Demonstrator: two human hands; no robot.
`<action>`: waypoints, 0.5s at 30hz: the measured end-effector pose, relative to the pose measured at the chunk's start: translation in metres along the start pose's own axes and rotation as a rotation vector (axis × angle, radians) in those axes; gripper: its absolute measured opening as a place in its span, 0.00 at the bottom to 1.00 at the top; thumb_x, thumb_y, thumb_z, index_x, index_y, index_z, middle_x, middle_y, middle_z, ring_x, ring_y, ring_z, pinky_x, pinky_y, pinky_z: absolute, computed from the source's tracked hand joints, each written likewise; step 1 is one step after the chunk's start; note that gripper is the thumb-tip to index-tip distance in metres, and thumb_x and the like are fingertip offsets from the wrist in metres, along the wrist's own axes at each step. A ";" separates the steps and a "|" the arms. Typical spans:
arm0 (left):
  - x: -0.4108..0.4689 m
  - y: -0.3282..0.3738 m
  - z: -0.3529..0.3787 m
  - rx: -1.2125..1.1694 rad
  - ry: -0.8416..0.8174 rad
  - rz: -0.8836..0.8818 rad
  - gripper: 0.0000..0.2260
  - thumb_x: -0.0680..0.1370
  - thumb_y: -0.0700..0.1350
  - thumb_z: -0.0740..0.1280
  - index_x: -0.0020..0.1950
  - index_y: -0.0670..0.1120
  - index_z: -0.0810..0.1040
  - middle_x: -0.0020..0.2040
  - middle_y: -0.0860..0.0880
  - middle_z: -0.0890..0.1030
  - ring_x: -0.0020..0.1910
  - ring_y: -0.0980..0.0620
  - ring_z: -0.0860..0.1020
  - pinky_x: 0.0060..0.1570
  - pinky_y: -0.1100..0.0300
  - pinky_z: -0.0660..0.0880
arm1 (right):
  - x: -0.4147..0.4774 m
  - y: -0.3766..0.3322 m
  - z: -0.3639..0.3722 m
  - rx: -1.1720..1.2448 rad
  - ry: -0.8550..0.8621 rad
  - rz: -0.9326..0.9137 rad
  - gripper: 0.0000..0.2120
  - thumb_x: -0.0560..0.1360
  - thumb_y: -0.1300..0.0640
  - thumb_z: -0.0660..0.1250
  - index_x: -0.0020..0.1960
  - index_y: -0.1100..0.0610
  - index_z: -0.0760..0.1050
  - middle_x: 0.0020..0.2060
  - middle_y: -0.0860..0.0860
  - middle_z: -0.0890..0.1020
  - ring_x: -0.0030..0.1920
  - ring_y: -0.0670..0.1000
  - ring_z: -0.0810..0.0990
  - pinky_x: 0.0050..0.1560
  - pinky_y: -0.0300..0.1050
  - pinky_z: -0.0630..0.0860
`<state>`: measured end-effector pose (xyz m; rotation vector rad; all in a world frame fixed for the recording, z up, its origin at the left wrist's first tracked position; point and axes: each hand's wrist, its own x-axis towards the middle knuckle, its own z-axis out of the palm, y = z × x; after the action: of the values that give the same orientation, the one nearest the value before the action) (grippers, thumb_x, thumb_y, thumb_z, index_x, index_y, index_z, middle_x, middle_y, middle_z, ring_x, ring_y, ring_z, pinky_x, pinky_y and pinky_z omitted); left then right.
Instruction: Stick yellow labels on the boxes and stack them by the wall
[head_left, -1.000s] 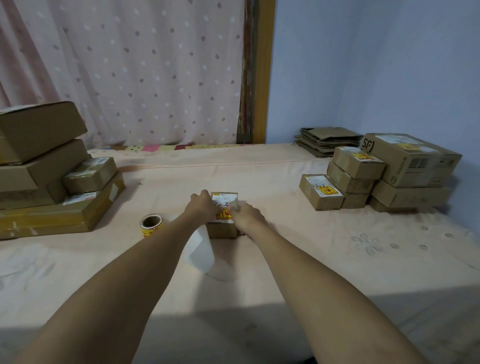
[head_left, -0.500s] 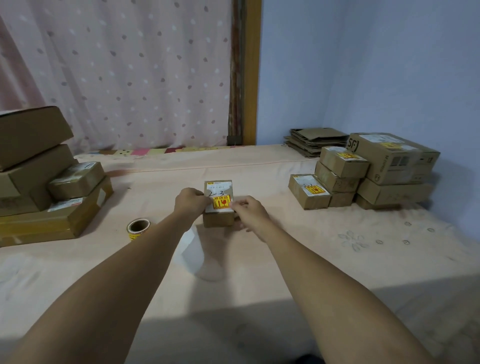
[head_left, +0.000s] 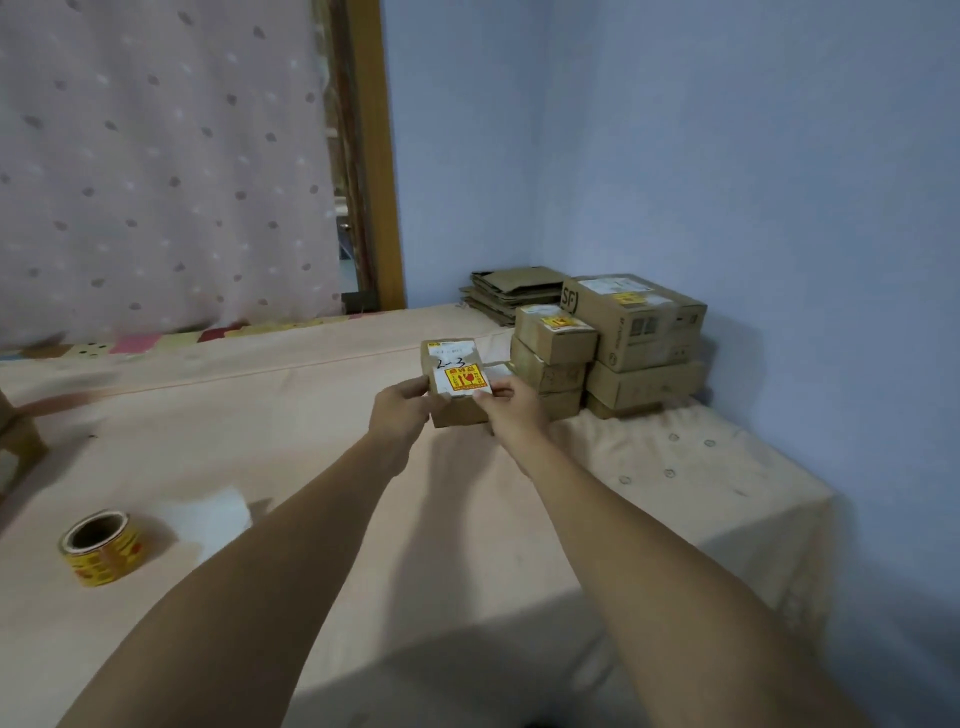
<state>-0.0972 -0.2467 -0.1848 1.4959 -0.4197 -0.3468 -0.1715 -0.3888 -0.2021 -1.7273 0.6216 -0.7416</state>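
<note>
One box (head_left: 451, 357), one yellow label (head_left: 462, 378) on top; one label roll (head_left: 100, 548). Arms outstretched; left hand (head_left: 400, 410) and right hand (head_left: 513, 410) gripped the box's sides.

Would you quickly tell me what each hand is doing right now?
Left hand: grips the small box, left side.
Right hand: grips the same box, right side.

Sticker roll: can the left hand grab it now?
Probably not yet: the left hand grips the small box. Nothing blocks the sticker roll, so after letting go it likely could.
</note>
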 end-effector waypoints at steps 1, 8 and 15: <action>0.000 0.001 0.013 -0.017 -0.030 -0.010 0.19 0.74 0.35 0.73 0.63 0.51 0.82 0.52 0.51 0.86 0.52 0.51 0.83 0.48 0.59 0.77 | 0.003 0.003 -0.009 -0.004 0.028 0.006 0.06 0.76 0.56 0.74 0.53 0.53 0.80 0.47 0.47 0.83 0.53 0.50 0.82 0.57 0.46 0.77; 0.026 -0.022 0.073 0.060 -0.002 -0.028 0.22 0.75 0.40 0.75 0.69 0.46 0.78 0.56 0.45 0.85 0.50 0.50 0.82 0.48 0.60 0.75 | 0.030 0.022 -0.053 -0.121 0.142 0.041 0.11 0.78 0.52 0.72 0.58 0.54 0.83 0.51 0.50 0.83 0.53 0.51 0.81 0.53 0.45 0.76; 0.041 -0.031 0.103 0.191 0.087 0.007 0.23 0.78 0.47 0.72 0.72 0.46 0.74 0.64 0.46 0.81 0.59 0.48 0.79 0.50 0.58 0.73 | 0.051 0.024 -0.056 -0.161 0.240 0.092 0.08 0.77 0.50 0.72 0.51 0.51 0.76 0.49 0.48 0.82 0.53 0.52 0.81 0.53 0.49 0.78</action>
<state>-0.1091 -0.3579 -0.2105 1.6885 -0.3969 -0.2402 -0.1799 -0.4681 -0.2058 -1.7561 0.9414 -0.8605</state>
